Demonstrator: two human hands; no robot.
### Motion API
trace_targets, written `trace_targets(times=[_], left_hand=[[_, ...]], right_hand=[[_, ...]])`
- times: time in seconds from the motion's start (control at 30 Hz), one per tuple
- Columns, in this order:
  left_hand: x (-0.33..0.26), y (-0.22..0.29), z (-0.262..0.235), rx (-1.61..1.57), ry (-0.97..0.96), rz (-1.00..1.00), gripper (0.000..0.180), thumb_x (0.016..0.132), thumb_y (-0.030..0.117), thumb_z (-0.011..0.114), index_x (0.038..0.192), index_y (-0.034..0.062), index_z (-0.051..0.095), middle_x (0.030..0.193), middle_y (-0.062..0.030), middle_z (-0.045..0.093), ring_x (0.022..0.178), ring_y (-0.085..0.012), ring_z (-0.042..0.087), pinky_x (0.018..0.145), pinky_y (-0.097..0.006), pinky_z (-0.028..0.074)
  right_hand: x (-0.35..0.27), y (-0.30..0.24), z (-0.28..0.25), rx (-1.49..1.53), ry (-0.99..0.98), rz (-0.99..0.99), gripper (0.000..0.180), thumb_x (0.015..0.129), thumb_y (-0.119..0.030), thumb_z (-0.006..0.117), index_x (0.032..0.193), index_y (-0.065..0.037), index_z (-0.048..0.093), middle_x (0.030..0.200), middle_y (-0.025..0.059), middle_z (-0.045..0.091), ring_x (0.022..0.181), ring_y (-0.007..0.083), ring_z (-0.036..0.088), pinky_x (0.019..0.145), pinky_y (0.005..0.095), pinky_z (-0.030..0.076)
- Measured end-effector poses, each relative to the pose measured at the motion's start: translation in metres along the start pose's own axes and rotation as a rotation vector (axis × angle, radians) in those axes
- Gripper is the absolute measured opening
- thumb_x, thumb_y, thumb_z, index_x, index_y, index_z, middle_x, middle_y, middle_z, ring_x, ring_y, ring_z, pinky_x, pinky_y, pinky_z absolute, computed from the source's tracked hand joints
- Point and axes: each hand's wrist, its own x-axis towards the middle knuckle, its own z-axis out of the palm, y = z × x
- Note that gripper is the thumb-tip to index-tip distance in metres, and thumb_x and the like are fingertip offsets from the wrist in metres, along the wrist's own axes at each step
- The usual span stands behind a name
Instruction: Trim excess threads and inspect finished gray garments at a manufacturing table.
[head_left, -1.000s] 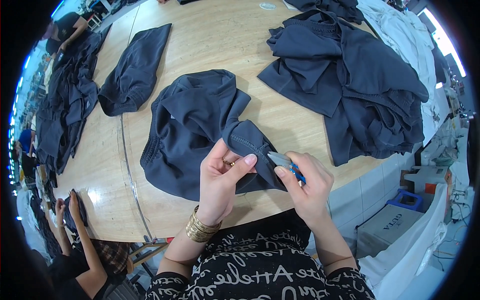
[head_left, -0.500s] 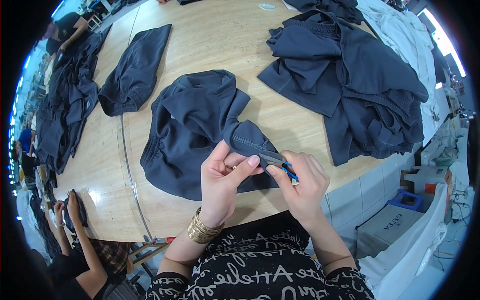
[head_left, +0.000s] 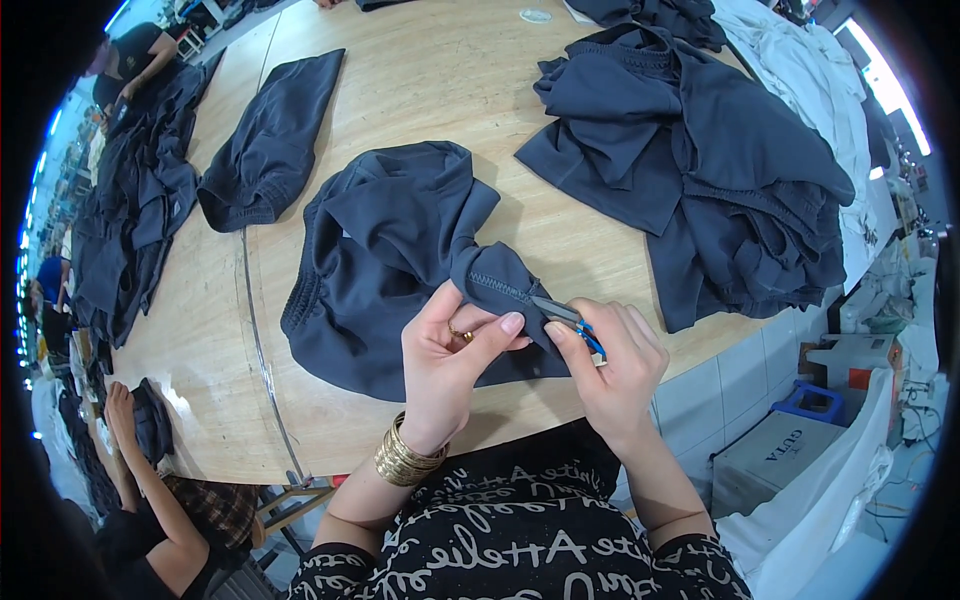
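On the wooden desk (head_left: pixel 440 95), in the head view, a dark garment (head_left: pixel 400 240) lay near the front edge, its stitched hem (head_left: pixel 495 286) pinched by the left hand (head_left: pixel 445 355), while the right hand (head_left: pixel 618 365), clasping blue-handled snips (head_left: pixel 568 316), had just drawn slightly back, apparently leaving that hem less covered.

Wide, pale wood tbl (head_left: pixel 450 90) w/ crumpled dk grey garment (head_left: pixel 380 250) at ctr, narrow dk garment (head_left: pixel 270 140) to its L, big dk pile (head_left: pixel 700 150) at R, long dk heap (head_left: pixel 140 210) along L side.
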Motion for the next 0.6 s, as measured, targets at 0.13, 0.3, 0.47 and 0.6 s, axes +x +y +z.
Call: trace_targets(times=[0.13,0.3,0.47,0.6], left_hand=[[0.0003,-0.0009,-0.0006,0.005,0.002,0.008,0.032,0.083,-0.004,0.06,0.114,-0.0046,0.052,0.094,-0.0103,0.066,0.084,-0.0118,0.063,0.075,-0.027,0.055],[0.0,-0.0037,-0.0028,0.082,-0.019,0.101,0.034,0.083,-0.003,0.062,0.115,-0.0064,0.051,0.094,-0.0102,0.066,0.083,-0.01,0.062,0.074,-0.024,0.053],[-0.0011,-0.0045,-0.0019,0.121,-0.012,0.122,0.034,0.083,-0.003,0.062,0.115,-0.0072,0.051,0.094,-0.0096,0.066,0.082,-0.0094,0.061,0.074,-0.022,0.051],[-0.0017,-0.0041,0.0,0.129,0.002,0.121,0.034,0.083,-0.004,0.062,0.115,-0.0071,0.052,0.094,-0.0093,0.066,0.082,-0.009,0.061,0.074,-0.022,0.051]], right_hand=[[0.0013,-0.0028,-0.0012,0.015,-0.007,-0.022,0.019,0.073,-0.018,0.072,0.083,-0.004,0.062,0.064,0.0045,0.056,0.054,0.0194,0.051,0.049,0.0289,0.038],[0.0009,-0.0025,-0.0017,-0.031,-0.037,-0.029,0.02,0.073,-0.019,0.072,0.083,-0.005,0.062,0.064,0.0043,0.056,0.053,0.0193,0.049,0.048,0.0292,0.037],[0.001,-0.0014,-0.0017,-0.046,-0.016,-0.057,0.021,0.072,-0.019,0.073,0.083,-0.005,0.063,0.064,0.004,0.056,0.053,0.0189,0.05,0.048,0.0291,0.037],[-0.0002,-0.0011,-0.0015,-0.057,-0.018,-0.053,0.022,0.071,-0.019,0.073,0.084,-0.005,0.063,0.064,0.0036,0.057,0.054,0.0187,0.05,0.049,0.0287,0.038]])
